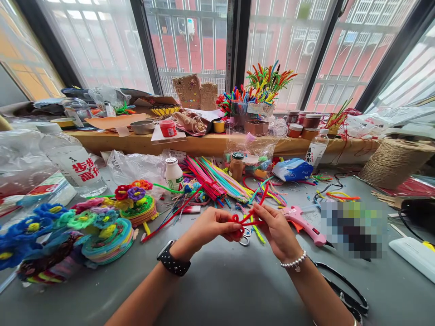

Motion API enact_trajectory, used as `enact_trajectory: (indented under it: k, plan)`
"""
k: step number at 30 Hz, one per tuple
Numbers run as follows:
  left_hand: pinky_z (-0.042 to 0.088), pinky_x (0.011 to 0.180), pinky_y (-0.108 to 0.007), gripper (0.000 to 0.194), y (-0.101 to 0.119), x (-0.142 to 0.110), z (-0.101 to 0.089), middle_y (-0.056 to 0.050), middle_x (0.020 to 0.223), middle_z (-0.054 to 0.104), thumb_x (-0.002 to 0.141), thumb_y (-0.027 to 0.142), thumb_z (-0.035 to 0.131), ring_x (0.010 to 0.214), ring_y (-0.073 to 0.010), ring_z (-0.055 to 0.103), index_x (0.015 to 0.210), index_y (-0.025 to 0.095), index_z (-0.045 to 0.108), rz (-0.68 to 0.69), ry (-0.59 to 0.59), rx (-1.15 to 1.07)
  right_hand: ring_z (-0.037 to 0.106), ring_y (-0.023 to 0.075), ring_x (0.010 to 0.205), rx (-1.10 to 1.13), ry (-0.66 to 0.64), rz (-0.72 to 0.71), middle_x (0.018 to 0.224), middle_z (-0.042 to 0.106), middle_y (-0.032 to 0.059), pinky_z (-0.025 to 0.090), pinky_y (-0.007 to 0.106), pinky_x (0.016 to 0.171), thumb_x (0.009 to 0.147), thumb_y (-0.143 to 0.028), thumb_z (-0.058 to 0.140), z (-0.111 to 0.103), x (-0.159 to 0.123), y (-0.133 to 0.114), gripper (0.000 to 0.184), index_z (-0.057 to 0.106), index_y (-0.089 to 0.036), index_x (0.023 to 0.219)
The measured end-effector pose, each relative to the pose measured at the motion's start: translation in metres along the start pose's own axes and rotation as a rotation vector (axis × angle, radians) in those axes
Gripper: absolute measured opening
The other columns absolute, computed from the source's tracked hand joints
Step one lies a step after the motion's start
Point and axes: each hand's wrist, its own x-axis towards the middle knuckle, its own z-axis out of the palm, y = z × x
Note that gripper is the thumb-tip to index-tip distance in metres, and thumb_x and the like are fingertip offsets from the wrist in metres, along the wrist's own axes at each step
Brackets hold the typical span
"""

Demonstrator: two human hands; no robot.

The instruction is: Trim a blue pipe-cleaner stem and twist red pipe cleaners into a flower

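Between my two hands is a red pipe cleaner (pixel 249 222), bent into small loops at its left end. My left hand (pixel 217 224), with a watch on the wrist, pinches the looped part. Fingers of my right hand (pixel 277 226) are closed on the straight lengths, one of which sticks up past the thumb. Just under the loops lie scissors (pixel 245 236), partly hidden. A pink glue gun (pixel 306 225) rests right of my right hand. Behind both hands lies a pile of coloured pipe cleaners (pixel 217 181).
Pipe cleaner flowers (pixel 37 224) and a round layered piece (pixel 108 242) stand at left. A large water bottle (pixel 73 163), a white bottle (pixel 173 174) and a brown jar (pixel 237 166) stand farther back. At right are a twine spool (pixel 396 163) and a black cable loop (pixel 350 283).
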Motion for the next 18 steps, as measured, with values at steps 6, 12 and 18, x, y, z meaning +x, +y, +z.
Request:
enact_trajectory:
  k: [6,12,18]
  plan:
    - [0.042,0.054,-0.021,0.022,-0.001,-0.001,-0.008,-0.004,0.062,0.065,0.063,0.034,0.060,0.056,-0.0116,0.058,0.064,0.012,0.061,-0.041,-0.031,-0.062,0.055,0.0077,0.063,0.054,-0.081,-0.098,0.068,0.063,-0.0026,0.043,0.019,0.063,0.060,-0.026,0.068,-0.005,0.001,-0.009,0.011,0.063,-0.020,0.067]
    - [0.041,0.056,-0.021,0.018,0.001,-0.002,-0.004,-0.002,0.058,0.062,0.065,0.031,0.060,0.050,-0.0090,0.055,0.061,0.012,0.060,-0.097,-0.099,-0.161,0.059,0.0113,0.066,0.067,-0.195,-0.134,0.069,0.066,0.0003,0.046,0.025,0.067,0.060,-0.027,0.068,-0.003,-0.002,-0.008,0.011,0.065,-0.020,0.067]
    - [0.042,0.057,-0.022,0.020,-0.002,0.000,0.013,-0.003,0.060,0.063,0.064,0.032,0.060,0.053,-0.0107,0.056,0.064,0.012,0.060,-0.076,-0.150,-0.231,0.054,0.0060,0.051,0.185,0.076,-0.147,0.056,0.061,-0.0038,0.044,0.017,0.051,0.057,-0.025,0.069,0.005,-0.008,-0.006,0.009,0.063,-0.020,0.062]
